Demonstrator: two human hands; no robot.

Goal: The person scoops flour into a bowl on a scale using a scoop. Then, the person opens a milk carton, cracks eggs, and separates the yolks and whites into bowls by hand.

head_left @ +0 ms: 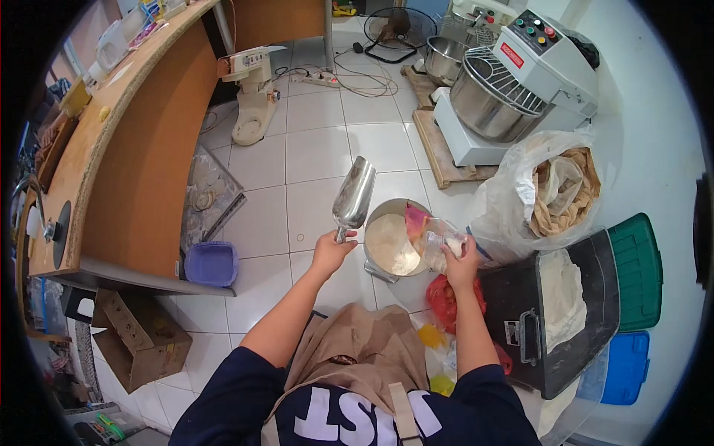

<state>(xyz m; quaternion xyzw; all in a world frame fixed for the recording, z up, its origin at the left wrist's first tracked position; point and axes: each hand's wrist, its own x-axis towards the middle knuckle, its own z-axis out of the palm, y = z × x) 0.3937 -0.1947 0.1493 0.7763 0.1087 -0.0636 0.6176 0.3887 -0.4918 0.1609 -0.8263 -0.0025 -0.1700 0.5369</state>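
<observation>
Two bare hands are working above a tiled floor, the left hand gripping a metal scoop and the right hand holding a clear packet at the right side of a round pot. Left fingers are curling around the scoop's handle, its trough pointing up and away from the person; whether anything is lying in it is hard to tell. The right thumb and fingers are pinching one end of the packet, while its pink-printed end is overlapping the pot's rim.

Flour is covering the inside of the pot, which is standing on the floor ahead of the person, with a whiter patch lying toward the near side. By the look of it, the work is under way but unfinished: flour is already sitting in the pot, the two shades are appearing unmixed, and white matter is showing in the packet, seemingly yet to be used up. Whether any is falling at this instant cannot be told.

At right, a black bin is holding more flour, with a green lid and a blue lid resting beyond it. A red bag is lying by the right forearm. Farther off, a large mixer is standing near the wall.
</observation>
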